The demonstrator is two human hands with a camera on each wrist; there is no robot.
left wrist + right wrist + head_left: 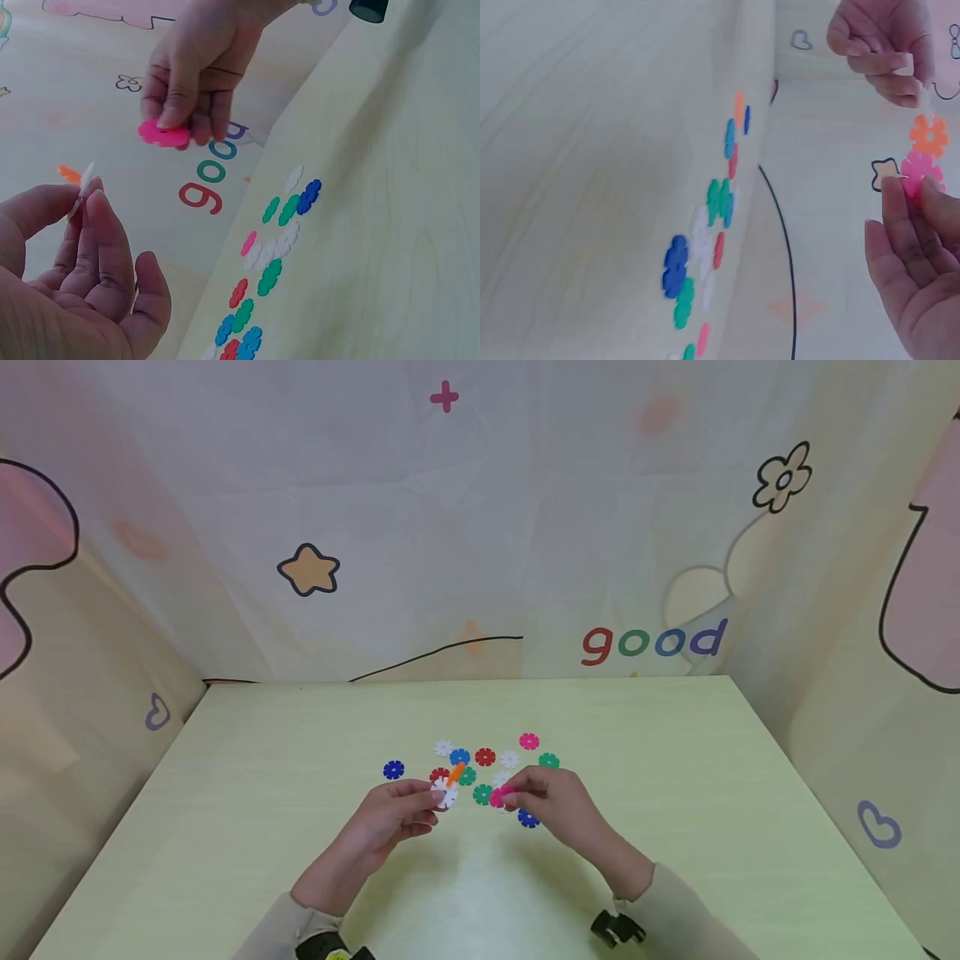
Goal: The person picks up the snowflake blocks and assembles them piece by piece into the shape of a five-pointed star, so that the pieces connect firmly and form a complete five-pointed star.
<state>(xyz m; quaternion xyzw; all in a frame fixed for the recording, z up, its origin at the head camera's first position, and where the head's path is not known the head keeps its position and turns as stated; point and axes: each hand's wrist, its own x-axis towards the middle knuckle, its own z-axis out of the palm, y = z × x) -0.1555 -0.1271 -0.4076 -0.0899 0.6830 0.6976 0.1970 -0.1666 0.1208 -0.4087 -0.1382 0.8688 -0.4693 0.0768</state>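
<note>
My left hand (390,818) pinches a white notched plastic disc (446,793) between thumb and fingers. An orange disc (455,774) is joined to it, standing roughly edge-on to the head camera. In the right wrist view the orange disc (929,136) faces the camera, just above a pink disc (921,172). Thumb and fingers of my right hand (558,806) pinch that pink disc, a short way right of the joined pair. The left wrist view shows a space between the pink disc (163,133) and the white disc (88,180). Both hands are raised over the table.
Loose discs lie scattered behind and below the hands, among them a dark blue disc (393,769) at left, a red disc (485,757), a pink disc (529,741) and a green disc (549,761). The pale table (262,752) meets a printed curtain (450,527) at its far edge.
</note>
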